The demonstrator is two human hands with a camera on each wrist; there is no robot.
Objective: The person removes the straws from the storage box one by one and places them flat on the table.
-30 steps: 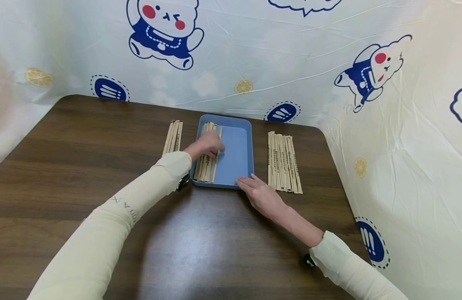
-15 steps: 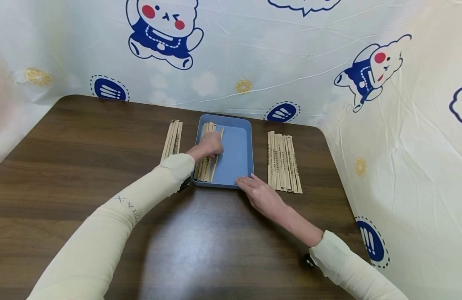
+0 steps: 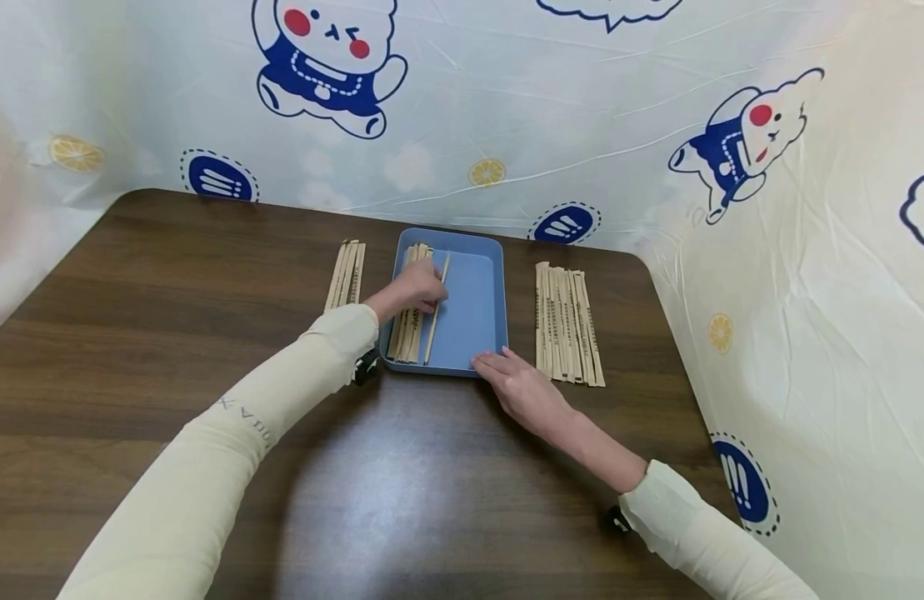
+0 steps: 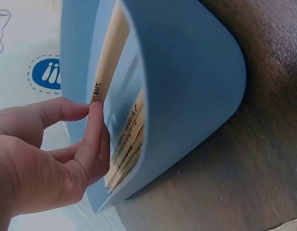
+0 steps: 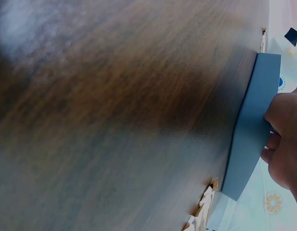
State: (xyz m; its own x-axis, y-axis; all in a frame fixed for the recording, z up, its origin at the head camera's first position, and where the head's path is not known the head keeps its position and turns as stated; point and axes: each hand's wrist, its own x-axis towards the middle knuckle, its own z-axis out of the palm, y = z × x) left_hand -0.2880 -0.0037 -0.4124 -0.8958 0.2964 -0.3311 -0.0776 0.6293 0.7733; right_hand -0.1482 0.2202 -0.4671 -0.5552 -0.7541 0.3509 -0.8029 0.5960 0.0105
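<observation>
My left hand (image 3: 420, 286) reaches into the blue tray (image 3: 469, 242) and pinches a paper-wrapped straw (image 3: 436, 321) between thumb and fingertip. Printed characters show on that straw's wrapper close to the fingertips (image 4: 94, 107) in the left wrist view. Several more wrapped straws (image 3: 405, 337) lie lengthwise along the tray's left side, partly hidden under the hand. At the near right corner of the tray, my right hand (image 3: 517, 387) holds the rim, its fingers over the edge. The tray's outer wall (image 5: 256, 110) fills the space beside that hand in the right wrist view.
A bundle of wrapped straws (image 3: 570, 325) lies on the brown wooden table (image 3: 402, 483) right of the tray. To the left is a smaller bundle (image 3: 347, 275), partly behind the left sleeve. A printed cloth (image 3: 447, 108) hangs behind the table.
The straw in my left hand has shifted slightly right, apart from the straws beside it. The left hand has made small movements over the tray; the right hand stays at the corner.
</observation>
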